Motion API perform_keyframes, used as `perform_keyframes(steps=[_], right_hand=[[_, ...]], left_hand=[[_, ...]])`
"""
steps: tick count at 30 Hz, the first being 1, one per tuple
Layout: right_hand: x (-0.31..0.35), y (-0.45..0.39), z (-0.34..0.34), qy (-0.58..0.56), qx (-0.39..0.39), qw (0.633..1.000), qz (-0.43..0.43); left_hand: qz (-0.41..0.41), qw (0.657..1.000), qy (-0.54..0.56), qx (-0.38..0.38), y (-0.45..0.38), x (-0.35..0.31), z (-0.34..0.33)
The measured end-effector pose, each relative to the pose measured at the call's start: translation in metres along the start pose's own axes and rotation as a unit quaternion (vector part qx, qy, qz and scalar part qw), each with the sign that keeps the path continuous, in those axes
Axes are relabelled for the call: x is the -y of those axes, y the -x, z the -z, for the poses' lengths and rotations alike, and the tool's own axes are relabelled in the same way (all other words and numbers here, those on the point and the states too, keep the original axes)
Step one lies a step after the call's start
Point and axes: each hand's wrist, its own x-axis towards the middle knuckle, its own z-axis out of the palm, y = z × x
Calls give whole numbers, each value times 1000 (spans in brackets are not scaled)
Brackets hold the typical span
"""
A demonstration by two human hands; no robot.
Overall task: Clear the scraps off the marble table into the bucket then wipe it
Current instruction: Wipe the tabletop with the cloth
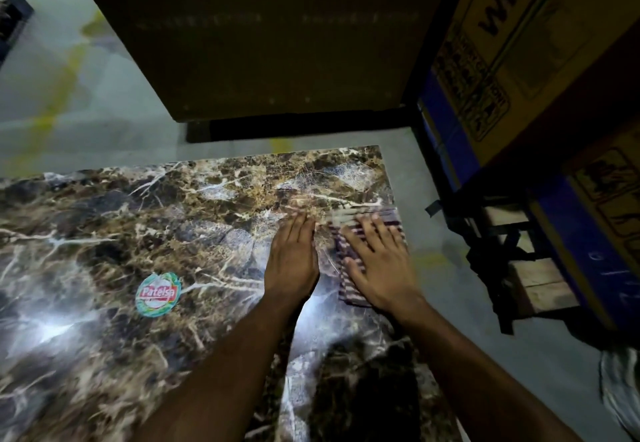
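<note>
striped cloth (346,251) lies flat under the right hand (377,261), whose fingers are spread straight and press it onto the marble table (121,233) near the far right corner. just beside it the left hand (292,261) rests flat on bare marble, fingers straight and together. a round sticker (158,294) sits further left. cardboard boxes (519,60) stand to the right, closed, contents hidden.
</note>
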Motion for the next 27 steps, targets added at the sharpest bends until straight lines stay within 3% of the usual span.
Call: perform_keyframes(steps=[4,7,10,13,16,21,27], right_hand=[[11,0,2,-7,-21,996,-84],[45,25,-3,-8,5,1000,-25],[40,92,-12,-8,21,1000,13],[14,115,-17,-9,-3,999,-36],[30,101,-17,-19,-14,996,-84],[58,174,-26,-17,25,999,16],[34,178,-30,-9,-16,995,-95]], left_hand=[[-9,1000,-3,5,28,-2,0],[-15,1000,-9,9,53,-6,1],[-14,1000,-6,3,87,-7,1],[-18,1000,-11,15,121,-9,-2],[-34,999,-14,14,141,-11,-2],[-28,1000,-2,12,175,-14,-3],[-26,999,-18,11,212,-19,-8]])
